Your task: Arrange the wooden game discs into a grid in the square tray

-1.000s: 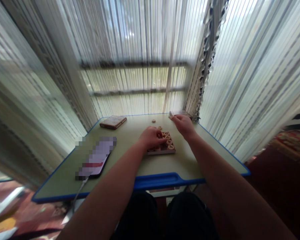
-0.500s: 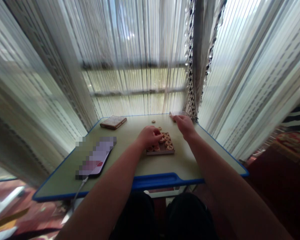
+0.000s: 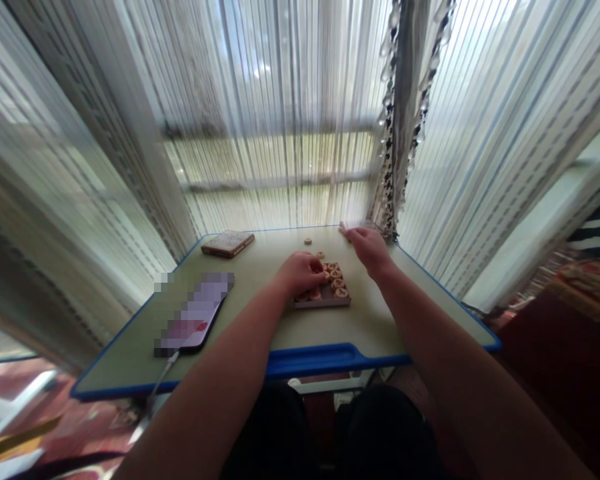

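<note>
Round wooden xiangqi pieces [image 3: 339,283] with dark characters lie in a shallow square box [image 3: 325,302] near the table's middle. My left hand [image 3: 303,273] reaches over the box's left side, its fingers bent and closed on a xiangqi piece among the others; the hand covers part of the box. Farther back on the right, my right hand [image 3: 367,245] is closed at the table's far edge, against a pale, flat patterned thing [image 3: 359,225] that it partly hides. What its fingertips hold is too small to make out. Two loose pieces [image 3: 308,241] lie behind the box.
A flat patterned box [image 3: 228,243] lies at the back left of the table [image 3: 260,313]. On the left is a phone [image 3: 200,313] with a cable [image 3: 163,373] over the front edge. Striped sheer curtains [image 3: 280,120] hang close behind the table.
Both hands stay in nearly the same places, with the left fingers shifted very slightly over the pieces. The camera view has moved a little.
</note>
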Available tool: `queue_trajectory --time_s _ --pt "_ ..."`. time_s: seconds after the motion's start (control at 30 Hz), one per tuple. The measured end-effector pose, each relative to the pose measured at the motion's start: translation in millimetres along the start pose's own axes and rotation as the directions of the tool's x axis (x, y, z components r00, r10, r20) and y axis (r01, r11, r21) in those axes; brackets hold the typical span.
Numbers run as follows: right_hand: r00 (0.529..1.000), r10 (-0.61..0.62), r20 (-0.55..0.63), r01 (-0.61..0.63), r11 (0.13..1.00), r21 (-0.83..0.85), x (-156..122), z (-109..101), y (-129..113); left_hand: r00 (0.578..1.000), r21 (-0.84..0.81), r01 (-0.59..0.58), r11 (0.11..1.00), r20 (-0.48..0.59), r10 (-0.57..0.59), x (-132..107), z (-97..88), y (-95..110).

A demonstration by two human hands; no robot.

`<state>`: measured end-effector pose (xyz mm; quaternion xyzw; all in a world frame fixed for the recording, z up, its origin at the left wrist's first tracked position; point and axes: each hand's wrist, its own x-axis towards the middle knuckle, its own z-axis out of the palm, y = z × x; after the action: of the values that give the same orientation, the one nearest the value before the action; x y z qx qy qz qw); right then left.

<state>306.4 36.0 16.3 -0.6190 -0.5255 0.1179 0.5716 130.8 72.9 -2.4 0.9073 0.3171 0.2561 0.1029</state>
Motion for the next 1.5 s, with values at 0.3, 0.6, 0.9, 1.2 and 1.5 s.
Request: queue_trajectory --time_s 0.3,0.6,0.9,1.2,1.5 --pt "0.968 0.025 0.249 -0.074 0.979 0.19 -8 3 -13 0.948 -0.093 0.028 0.995 -0.312 -0.056 4 -3.7 -1" --pt "0.882 -0.011 0.471 -0.091 0.977 0.192 -12 7 -10 0.946 -0.517 -0.031 0.855 -0.292 -0.142 5 -5.6 3" --pt "0.856 -0.032 0.515 -0.088 0.974 0.207 -11 5 -10 0.945 -0.771 0.09 0.631 -0.134 -0.297 8 -5.9 3" --pt "0.892 -0.343 0.293 0.347 0.937 0.042 -13 9 -9 0.925 -0.742 0.117 0.661 -0.162 -0.345 9 -1.4 -4" --pt "0.818 -0.471 0.331 0.533 0.837 -0.125 -16 12 -7 0.926 -0.733 0.158 0.662 -0.122 -0.357 8 -2.1 0"
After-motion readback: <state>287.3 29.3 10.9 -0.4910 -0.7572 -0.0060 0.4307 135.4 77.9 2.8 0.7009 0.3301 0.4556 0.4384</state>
